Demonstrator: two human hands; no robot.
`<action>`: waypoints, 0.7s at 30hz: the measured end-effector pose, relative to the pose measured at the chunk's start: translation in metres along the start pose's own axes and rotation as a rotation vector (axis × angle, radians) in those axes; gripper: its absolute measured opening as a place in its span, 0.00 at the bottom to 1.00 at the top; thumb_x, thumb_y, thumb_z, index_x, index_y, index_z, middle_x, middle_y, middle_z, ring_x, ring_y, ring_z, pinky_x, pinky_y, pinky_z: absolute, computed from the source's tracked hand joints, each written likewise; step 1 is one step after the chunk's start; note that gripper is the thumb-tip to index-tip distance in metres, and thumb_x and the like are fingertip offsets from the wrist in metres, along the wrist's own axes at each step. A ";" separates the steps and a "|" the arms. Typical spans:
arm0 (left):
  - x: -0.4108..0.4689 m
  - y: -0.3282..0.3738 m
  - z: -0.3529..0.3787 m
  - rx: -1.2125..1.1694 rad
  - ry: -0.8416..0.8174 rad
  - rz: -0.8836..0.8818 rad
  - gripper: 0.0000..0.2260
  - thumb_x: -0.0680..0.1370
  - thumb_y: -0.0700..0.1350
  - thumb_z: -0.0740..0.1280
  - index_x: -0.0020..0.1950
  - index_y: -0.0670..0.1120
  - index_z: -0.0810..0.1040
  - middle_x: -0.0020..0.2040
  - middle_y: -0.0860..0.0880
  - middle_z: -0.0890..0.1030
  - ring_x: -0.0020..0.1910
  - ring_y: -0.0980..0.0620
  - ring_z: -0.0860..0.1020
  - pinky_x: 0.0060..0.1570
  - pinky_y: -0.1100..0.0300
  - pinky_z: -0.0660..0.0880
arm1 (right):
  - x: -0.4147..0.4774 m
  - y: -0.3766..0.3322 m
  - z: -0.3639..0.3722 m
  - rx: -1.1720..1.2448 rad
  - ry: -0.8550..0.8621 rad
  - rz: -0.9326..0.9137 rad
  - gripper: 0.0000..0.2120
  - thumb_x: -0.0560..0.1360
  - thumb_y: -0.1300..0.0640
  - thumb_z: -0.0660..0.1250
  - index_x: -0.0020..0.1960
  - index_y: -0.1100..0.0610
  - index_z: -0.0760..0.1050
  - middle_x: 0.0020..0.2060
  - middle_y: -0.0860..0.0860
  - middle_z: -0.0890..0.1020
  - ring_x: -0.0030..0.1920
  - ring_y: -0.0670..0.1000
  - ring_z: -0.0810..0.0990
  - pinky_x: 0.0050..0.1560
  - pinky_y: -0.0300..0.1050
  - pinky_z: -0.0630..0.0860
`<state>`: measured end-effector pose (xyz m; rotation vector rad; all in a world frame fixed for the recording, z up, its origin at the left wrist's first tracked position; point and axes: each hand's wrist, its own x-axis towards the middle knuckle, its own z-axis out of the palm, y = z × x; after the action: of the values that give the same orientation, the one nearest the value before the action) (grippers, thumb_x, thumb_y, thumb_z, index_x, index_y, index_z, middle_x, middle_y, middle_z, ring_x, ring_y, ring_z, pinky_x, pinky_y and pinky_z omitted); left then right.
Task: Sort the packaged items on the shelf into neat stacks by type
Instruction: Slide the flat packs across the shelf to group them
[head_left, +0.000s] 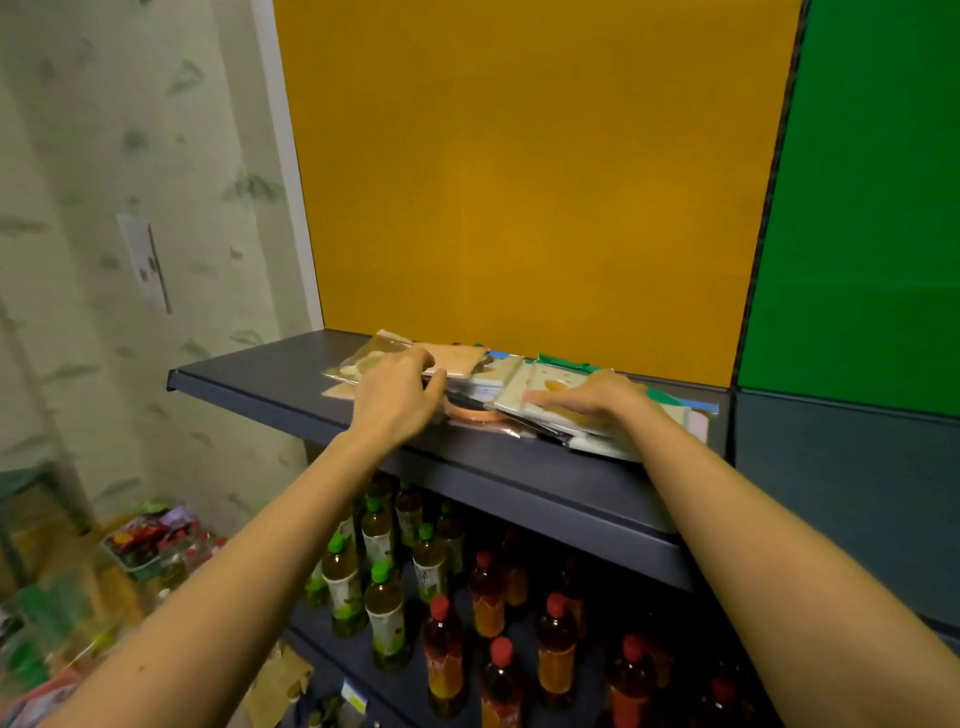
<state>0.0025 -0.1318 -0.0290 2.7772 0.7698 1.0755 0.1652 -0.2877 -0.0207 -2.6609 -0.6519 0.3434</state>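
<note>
A loose pile of flat packaged items (498, 376) lies on the dark shelf (260, 376) in front of a yellow back panel. My left hand (395, 392) rests on the pile's left side, fingers pinching the edge of a clear packet with pale round shapes (358, 361). My right hand (597, 397) lies flat, fingers spread, on a cream packet with a yellow circle (540, 389) on the right-hand heap. Pink, green and blue packet edges stick out underneath. A copper-coloured packet edge (470, 415) shows between my hands.
The lower shelf holds several green-capped tea bottles (384, 618) and red-capped bottles (441, 649). A green panel (857, 208) stands at the right. A basket of snack packets (150, 540) sits on the floor at the left by a papered wall.
</note>
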 end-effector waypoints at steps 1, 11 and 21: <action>0.007 -0.006 0.003 0.014 -0.001 -0.016 0.16 0.78 0.51 0.59 0.58 0.43 0.77 0.57 0.43 0.81 0.54 0.42 0.78 0.51 0.50 0.76 | 0.004 -0.003 0.000 0.023 -0.007 0.006 0.62 0.52 0.21 0.63 0.75 0.60 0.58 0.75 0.56 0.62 0.74 0.62 0.61 0.72 0.59 0.61; 0.069 -0.040 0.020 0.009 -0.341 -0.262 0.40 0.69 0.73 0.56 0.61 0.39 0.76 0.61 0.38 0.78 0.59 0.39 0.76 0.55 0.50 0.74 | 0.006 -0.008 -0.005 0.433 -0.034 0.076 0.48 0.67 0.43 0.73 0.76 0.63 0.52 0.76 0.59 0.58 0.75 0.60 0.60 0.71 0.55 0.61; 0.112 -0.060 0.019 -0.244 -0.694 -0.241 0.45 0.67 0.62 0.72 0.72 0.36 0.62 0.72 0.39 0.67 0.69 0.39 0.69 0.65 0.49 0.69 | -0.003 -0.015 -0.007 0.649 0.277 0.181 0.42 0.70 0.56 0.73 0.75 0.63 0.54 0.72 0.59 0.65 0.69 0.58 0.68 0.58 0.49 0.70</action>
<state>0.0596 -0.0245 0.0117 2.4895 0.7700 0.1188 0.1591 -0.2791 -0.0074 -2.0850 -0.1662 0.1843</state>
